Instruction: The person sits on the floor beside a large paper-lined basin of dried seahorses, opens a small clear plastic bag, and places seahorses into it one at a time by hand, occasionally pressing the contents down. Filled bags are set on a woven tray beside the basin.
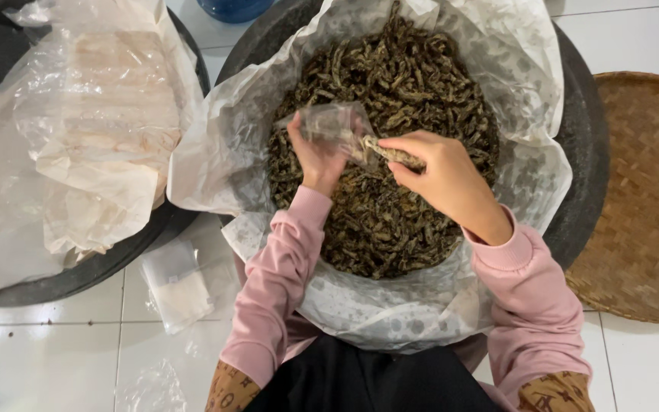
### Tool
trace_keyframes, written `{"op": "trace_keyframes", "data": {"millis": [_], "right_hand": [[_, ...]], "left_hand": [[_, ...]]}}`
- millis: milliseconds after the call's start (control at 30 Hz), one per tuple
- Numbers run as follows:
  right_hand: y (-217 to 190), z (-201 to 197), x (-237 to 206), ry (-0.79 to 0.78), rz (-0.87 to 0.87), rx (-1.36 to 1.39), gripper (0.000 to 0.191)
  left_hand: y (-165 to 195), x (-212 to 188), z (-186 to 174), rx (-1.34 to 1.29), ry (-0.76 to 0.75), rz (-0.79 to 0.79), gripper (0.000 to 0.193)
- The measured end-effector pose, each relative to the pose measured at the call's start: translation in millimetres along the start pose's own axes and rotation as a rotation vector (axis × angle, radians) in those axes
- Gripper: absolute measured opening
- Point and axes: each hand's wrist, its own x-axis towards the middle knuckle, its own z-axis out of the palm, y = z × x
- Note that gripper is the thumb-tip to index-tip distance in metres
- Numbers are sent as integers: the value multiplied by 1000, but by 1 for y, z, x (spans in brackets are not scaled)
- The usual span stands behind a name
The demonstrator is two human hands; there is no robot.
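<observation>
My left hand (316,156) holds a small clear plastic bag (329,122) above a heap of dark dried fried strips (390,84). My right hand (436,172) pinches a bunch of the same strips (394,155) and holds it at the mouth of the bag. The heap lies on oil-stained white paper (524,69) lining a large dark round basin (585,130) straight in front of me. Both arms wear pink sleeves.
A second dark basin (116,255) at the left holds crumpled white paper and clear plastic (93,114). A small stack of clear bags (177,286) lies on the white tiled floor. A woven bamboo tray (646,198) lies at the right. A blue container (234,8) stands at the top.
</observation>
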Motion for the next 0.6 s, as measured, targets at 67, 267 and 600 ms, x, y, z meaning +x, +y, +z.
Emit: {"op": "trace_keyframes", "data": {"millis": [67,267,600], "right_hand": [[-2,2,1,28,-16,85,32],[3,24,-2,120,-60,-100,29],[32,88,14,179,-411,-773,52]], "left_hand": [[-2,-3,3,2,-16,13,58],[-25,0,32,-298,-88,-147,42],[-17,6,13,-182,12,-126,49]]}}
